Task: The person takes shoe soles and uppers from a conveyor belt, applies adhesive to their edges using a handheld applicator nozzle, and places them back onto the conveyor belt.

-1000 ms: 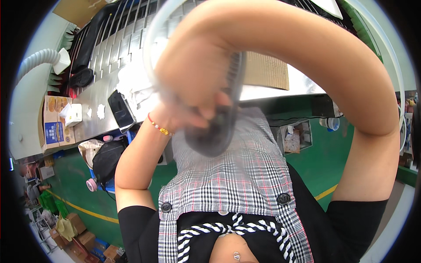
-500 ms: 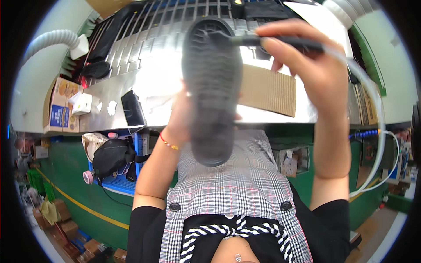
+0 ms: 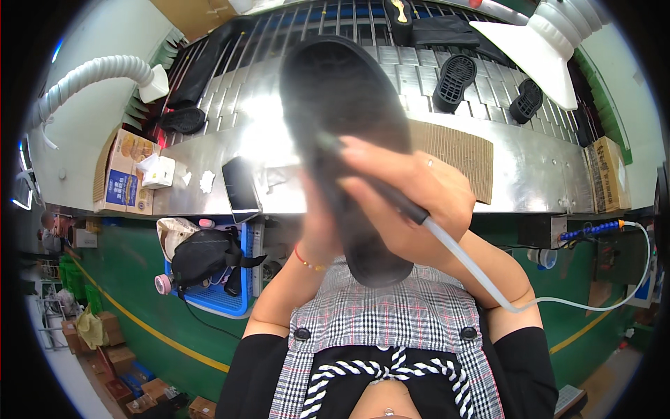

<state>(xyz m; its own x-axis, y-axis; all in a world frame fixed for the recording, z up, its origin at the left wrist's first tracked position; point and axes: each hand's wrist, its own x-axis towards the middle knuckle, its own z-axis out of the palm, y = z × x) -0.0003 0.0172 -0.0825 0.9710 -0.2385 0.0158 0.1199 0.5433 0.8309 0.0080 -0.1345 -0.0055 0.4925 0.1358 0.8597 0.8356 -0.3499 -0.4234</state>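
Observation:
A black shoe sole, blurred by motion, is held up lengthwise above the bench's near edge. My left hand grips its left edge, the fingers partly hidden behind it. Lying across the sole's face is my right hand, closed around a black pen-like tool. The tool's tip points up and left over the middle of the sole; contact cannot be made out. A translucent hose trails from the tool's rear end toward the right.
Behind the steel bench runs a slatted conveyor carrying several black soles and boot parts. Corrugated cardboard, a phone and a tissue pack lie on the bench. White ducts flank it; a blue basket stands below left.
My right hand has come down and left with the tool, from the sole's upper end to its middle. The sole has tilted, its top leaning left. The view has shifted slightly.

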